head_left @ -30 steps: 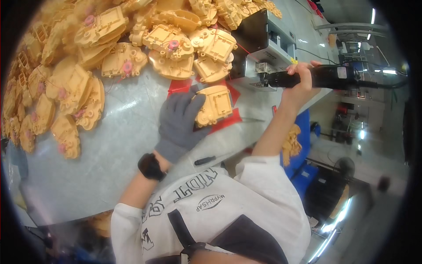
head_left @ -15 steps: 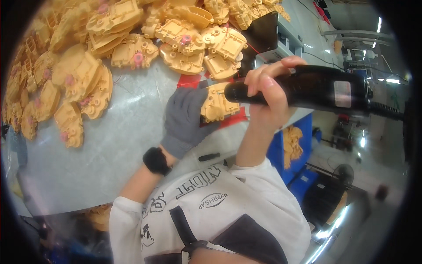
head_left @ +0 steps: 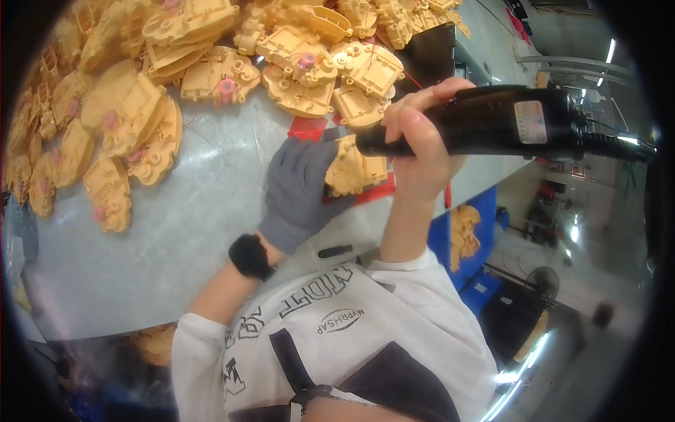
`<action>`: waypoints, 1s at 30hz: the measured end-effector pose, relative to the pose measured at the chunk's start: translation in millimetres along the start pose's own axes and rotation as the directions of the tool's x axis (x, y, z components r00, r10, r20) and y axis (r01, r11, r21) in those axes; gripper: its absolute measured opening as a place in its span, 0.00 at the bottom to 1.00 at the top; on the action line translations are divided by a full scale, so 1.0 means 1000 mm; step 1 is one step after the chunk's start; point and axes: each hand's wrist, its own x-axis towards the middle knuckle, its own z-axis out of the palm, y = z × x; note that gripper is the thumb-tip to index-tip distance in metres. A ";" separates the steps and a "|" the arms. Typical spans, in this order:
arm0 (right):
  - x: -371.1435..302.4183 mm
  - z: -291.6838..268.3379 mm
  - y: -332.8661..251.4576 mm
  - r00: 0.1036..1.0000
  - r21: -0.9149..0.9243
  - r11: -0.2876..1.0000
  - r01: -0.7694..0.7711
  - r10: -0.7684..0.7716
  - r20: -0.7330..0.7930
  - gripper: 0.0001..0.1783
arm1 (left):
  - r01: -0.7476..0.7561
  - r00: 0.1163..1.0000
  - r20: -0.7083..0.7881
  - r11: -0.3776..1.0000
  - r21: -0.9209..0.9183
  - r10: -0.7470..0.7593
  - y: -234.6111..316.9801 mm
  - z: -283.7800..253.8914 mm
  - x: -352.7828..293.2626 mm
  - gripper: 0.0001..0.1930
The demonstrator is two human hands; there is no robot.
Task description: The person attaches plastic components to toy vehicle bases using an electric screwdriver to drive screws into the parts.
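My left hand (head_left: 299, 190), in a grey glove, is closed on the left side of a yellow plastic housing (head_left: 355, 171) and holds it down on the table over red tape. In my bare right hand (head_left: 427, 141) is a black electric screwdriver (head_left: 492, 126), lying nearly level with its cable off to the right. Its nose end is at the upper part of the housing; the bit's tip is hidden from view.
Many more yellow housings (head_left: 295, 60), some with pink round parts, are piled along the far and left table. A small black-handled tool (head_left: 335, 251) lies near my body. To the right, a blue bin (head_left: 441, 235) stands beside more yellow parts (head_left: 464, 232). A fan (head_left: 543, 280) is farther right.
The view has shifted slightly. The screwdriver has turned a little and moved slightly left and up, its nose still at the housing. My left hand keeps its hold.
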 end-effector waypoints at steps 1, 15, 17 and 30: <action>0.000 0.001 0.002 1.000 0.074 0.997 -0.001 0.001 0.001 0.19 | 0.003 1.000 0.002 1.000 -0.002 -0.003 0.000 0.000 0.001 0.46; 0.003 0.000 0.011 0.999 0.116 0.993 -0.035 0.036 -0.007 0.19 | 0.026 0.999 0.030 1.000 -0.002 -0.026 -0.001 0.000 0.001 0.46; 0.002 0.000 0.014 0.999 0.144 0.990 -0.012 0.019 -0.048 0.20 | 0.013 0.999 0.030 1.000 0.009 -0.014 -0.001 0.002 0.002 0.46; -0.042 -0.095 -0.021 0.835 0.399 0.882 0.250 0.013 -0.550 0.17 | 0.605 0.792 0.193 0.788 -0.114 -0.579 0.018 -0.006 0.029 0.33</action>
